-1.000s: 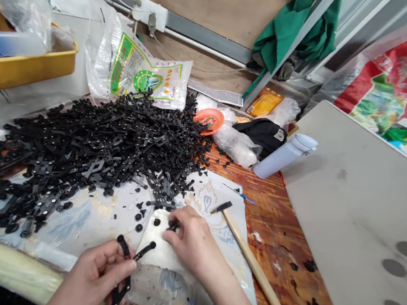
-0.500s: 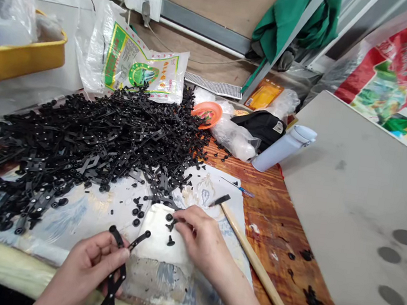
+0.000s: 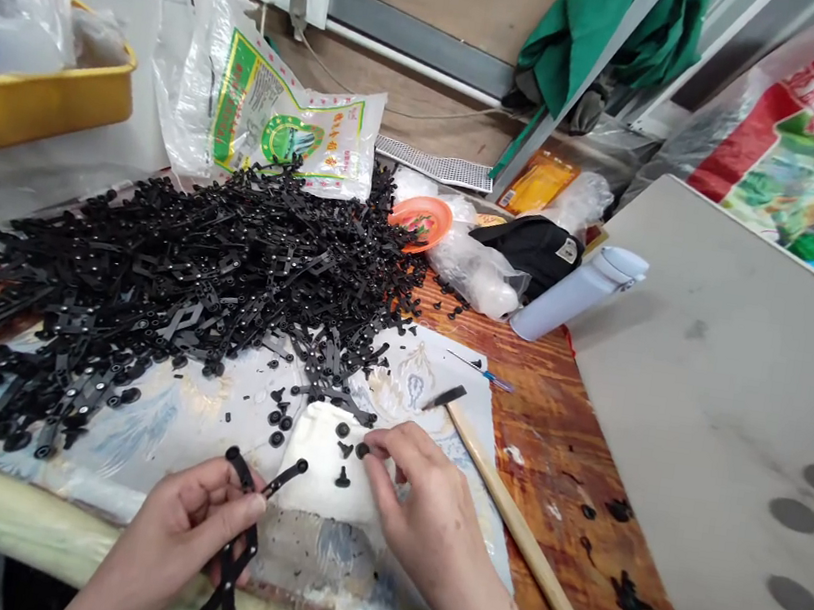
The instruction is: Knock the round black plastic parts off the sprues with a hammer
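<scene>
My left hand [image 3: 184, 521] is closed around a black jointed linkage [image 3: 230, 583], gripped near its middle. Its arms cross in an X, and two round-ended arms stick up past the thumb. Over a white pad [image 3: 309, 488], my right hand [image 3: 428, 510] pinches a small black round-headed plug [image 3: 362, 450] between thumb and fingertips. Lying on the pad by those fingertips are a black stud [image 3: 342, 478] and a black round cap [image 3: 342, 429]. Several more round caps [image 3: 278, 419] sit just left of the pad.
A large heap of black linkages [image 3: 218, 248] covers the table's left and back. A hammer [image 3: 526, 534] lies right of my right hand, with a thin blue-handled tool [image 3: 494, 380] beyond it. Further back stand a pale bottle [image 3: 571, 293] and an orange dish [image 3: 430, 217]. A grey panel [image 3: 731, 371] borders the right.
My right hand has shifted slightly right, away from the pieces on the pad, with a small plug now visible in its fingertips. My left hand keeps the linkage nearly in place.
</scene>
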### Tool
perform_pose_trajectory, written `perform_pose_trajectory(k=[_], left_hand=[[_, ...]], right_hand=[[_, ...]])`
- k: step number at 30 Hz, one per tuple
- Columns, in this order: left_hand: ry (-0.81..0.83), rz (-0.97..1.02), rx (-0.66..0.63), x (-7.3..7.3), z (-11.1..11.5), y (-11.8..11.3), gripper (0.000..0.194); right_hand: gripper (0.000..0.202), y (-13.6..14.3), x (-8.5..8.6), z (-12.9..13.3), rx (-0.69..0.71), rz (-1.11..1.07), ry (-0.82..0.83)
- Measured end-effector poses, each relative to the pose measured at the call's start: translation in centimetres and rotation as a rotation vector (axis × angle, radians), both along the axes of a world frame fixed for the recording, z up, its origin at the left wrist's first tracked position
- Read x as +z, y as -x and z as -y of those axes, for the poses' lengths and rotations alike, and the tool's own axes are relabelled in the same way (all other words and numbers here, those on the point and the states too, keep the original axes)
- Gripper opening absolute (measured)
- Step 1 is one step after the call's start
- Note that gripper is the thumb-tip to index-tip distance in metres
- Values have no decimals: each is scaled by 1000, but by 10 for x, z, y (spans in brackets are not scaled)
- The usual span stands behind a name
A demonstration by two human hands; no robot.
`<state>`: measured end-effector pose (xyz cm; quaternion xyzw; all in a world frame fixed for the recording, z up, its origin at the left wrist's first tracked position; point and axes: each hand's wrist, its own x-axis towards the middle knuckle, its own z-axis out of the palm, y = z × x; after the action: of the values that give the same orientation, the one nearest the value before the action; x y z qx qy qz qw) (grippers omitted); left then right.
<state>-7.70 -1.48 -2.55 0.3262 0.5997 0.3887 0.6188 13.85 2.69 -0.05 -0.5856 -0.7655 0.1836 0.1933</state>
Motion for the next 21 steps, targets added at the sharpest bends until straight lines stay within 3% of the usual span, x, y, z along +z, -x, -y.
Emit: perform_pose_trajectory(k=[5, 16, 19, 21], left_hand=[[-14, -9, 23, 1, 0, -1, 31], [3, -19, -8, 3, 0, -2, 33], [-6, -14, 7, 2, 1, -2, 33], [-11, -12, 22, 1, 1, -3, 32]], right_hand=[[5, 17, -1, -6, 26, 164, -77], [21, 43, -9, -2, 216, 232, -219], [22, 40, -10, 7, 249, 167, -221], [18, 28, -8, 11, 215, 11, -187]])
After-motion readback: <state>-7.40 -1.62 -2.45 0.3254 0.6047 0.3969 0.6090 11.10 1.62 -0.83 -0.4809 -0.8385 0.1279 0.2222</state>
